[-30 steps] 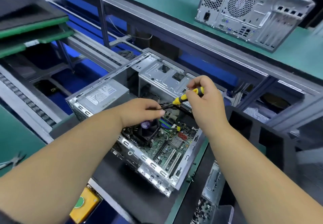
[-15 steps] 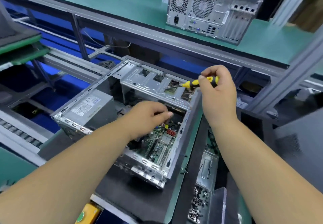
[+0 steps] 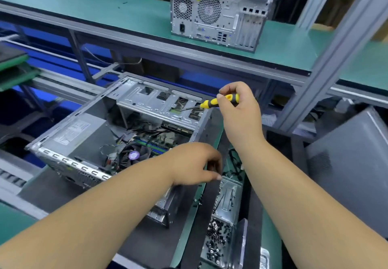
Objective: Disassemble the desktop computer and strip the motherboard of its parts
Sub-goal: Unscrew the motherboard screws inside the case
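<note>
The open desktop case (image 3: 69,159) lies on its side on a dark mat. Inside it I see the motherboard (image 3: 159,140), the CPU fan (image 3: 134,155) with a purple label, loose cables, the grey power supply (image 3: 77,134) and the metal drive cage (image 3: 151,100). My right hand (image 3: 239,109) grips a yellow and black screwdriver (image 3: 212,102), whose tip points left over the drive cage. My left hand (image 3: 195,163) hovers at the case's right edge with fingers curled down. The fingertips are blurred, so anything between them is hidden.
Right of the case stands a metal tray (image 3: 226,197) holding several dark screws (image 3: 218,239), with a black cable (image 3: 233,163) beside it. A grey panel (image 3: 346,163) leans at the far right. Another closed computer (image 3: 218,14) stands on the green upper shelf (image 3: 105,12).
My left hand has left the cables inside the case and moved right, to the case's edge near the tray. My right hand lifted the screwdriver up and away over the drive cage.
</note>
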